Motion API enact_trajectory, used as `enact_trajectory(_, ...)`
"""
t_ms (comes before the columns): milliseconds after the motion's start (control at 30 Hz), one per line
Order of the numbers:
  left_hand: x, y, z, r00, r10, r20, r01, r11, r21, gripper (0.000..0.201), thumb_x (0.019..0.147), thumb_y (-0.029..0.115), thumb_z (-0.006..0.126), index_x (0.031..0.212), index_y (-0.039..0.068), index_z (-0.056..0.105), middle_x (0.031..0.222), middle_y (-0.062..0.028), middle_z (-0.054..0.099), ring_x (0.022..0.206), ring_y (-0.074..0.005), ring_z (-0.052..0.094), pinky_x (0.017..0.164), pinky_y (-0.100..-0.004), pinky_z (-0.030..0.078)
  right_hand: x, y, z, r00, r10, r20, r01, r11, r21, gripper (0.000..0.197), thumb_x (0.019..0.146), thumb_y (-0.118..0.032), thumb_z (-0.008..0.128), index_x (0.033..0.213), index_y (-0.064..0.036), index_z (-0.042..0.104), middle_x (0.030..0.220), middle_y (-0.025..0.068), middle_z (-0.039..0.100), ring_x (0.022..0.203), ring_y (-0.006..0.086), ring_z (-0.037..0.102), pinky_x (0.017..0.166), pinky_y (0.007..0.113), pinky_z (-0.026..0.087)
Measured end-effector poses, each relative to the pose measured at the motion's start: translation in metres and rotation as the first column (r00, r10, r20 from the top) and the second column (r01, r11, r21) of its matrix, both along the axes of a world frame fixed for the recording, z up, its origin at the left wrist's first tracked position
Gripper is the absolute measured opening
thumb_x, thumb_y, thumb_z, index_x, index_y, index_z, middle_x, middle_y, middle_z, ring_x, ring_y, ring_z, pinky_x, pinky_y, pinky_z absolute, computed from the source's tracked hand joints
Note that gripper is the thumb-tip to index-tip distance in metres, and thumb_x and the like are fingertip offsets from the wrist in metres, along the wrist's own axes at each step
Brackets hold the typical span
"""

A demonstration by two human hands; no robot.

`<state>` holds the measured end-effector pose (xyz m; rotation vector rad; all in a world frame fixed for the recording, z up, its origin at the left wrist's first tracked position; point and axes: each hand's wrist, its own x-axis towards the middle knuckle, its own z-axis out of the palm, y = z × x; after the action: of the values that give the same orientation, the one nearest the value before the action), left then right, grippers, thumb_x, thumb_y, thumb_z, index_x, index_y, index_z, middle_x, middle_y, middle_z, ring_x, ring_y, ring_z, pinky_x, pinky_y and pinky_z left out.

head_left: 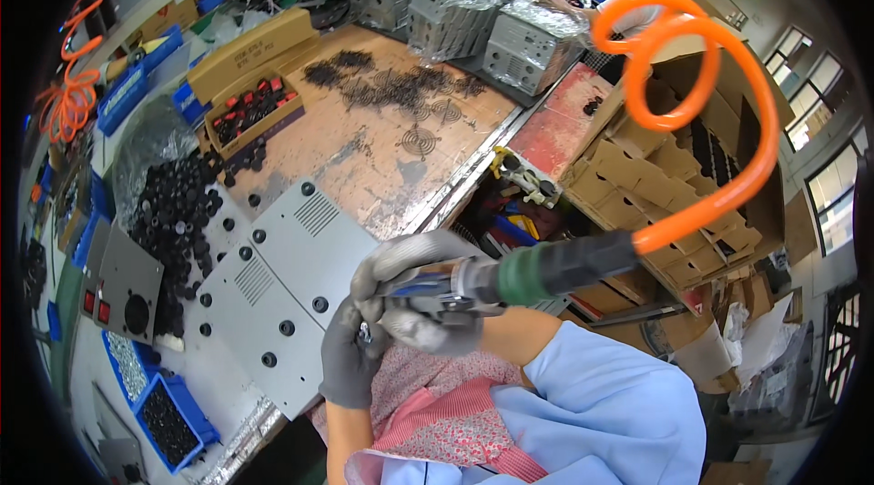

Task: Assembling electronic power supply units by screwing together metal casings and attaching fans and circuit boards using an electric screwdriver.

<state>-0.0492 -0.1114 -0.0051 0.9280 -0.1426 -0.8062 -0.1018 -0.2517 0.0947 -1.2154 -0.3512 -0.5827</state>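
Note:
My right hand (pixel 419 289), in a grey glove, is wrapped around an air screwdriver (pixel 455 283) with a green and black rear end, joined to an orange coiled hose (pixel 719 203). Close against its front end is my left hand (pixel 350 362), also gloved, with the fingers closed. Small shiny metal shows at those fingers, too small to name; the tool's tip is hidden. Just left of both hands lie two grey metal panels, a nearer panel (pixel 238 326) and a farther panel (pixel 319 225), with vent slots and several round black feet (pixel 287 328) on them.
Loose black feet (pixel 173 221) are heaped on the left. Blue bins (pixel 171 421) hold small parts. A cardboard box (pixel 255 116) of red-black parts and wire fan guards (pixel 419 141) lie farther back. Wrapped metal cases (pixel 533 43) stand behind; a large carton (pixel 655 175) is at right.

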Motion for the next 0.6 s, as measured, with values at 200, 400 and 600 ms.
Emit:
enact_trajectory(200,0.002,0.008,-0.001,0.983,0.016,0.184,-0.001,0.997,-0.081,0.040,0.090,0.043,0.058,0.098,0.003,0.056,0.063,0.0038,0.050,0.040,-0.0042,0.035,0.037,-0.0172,0.026,0.001,0.012,-0.002,0.999,-0.037,0.000,0.037,0.999,-0.019,0.031,0.074,-0.001,0.062,0.104,-0.0037,0.052,0.091,0.0069,0.059,0.079,0.0119,0.058,0.073,0.027,0.049)
enact_trajectory(400,-0.002,0.016,0.002,0.986,0.109,0.126,-0.123,0.987,0.105,0.031,0.092,0.032,0.057,0.098,0.002,0.057,0.066,0.0023,0.053,0.046,-0.0035,0.040,0.042,-0.0158,0.032,0.002,0.014,-0.004,0.999,-0.052,0.012,0.052,0.998,-0.035,0.032,0.075,-0.002,0.063,0.104,-0.0039,0.051,0.092,0.0060,0.058,0.077,0.0104,0.057,0.071,0.027,0.049)
enact_trajectory(600,-0.001,0.030,-0.007,0.999,0.038,0.011,-0.038,0.999,-0.004,0.032,0.094,0.032,0.054,0.105,0.003,0.056,0.066,0.0015,0.054,0.048,-0.0063,0.044,0.046,-0.0178,0.039,0.005,0.023,-0.002,1.000,-0.003,-0.029,0.003,1.000,0.011,0.028,0.075,0.001,0.063,0.101,-0.0036,0.055,0.089,0.0036,0.059,0.078,0.0084,0.057,0.070,0.024,0.048)
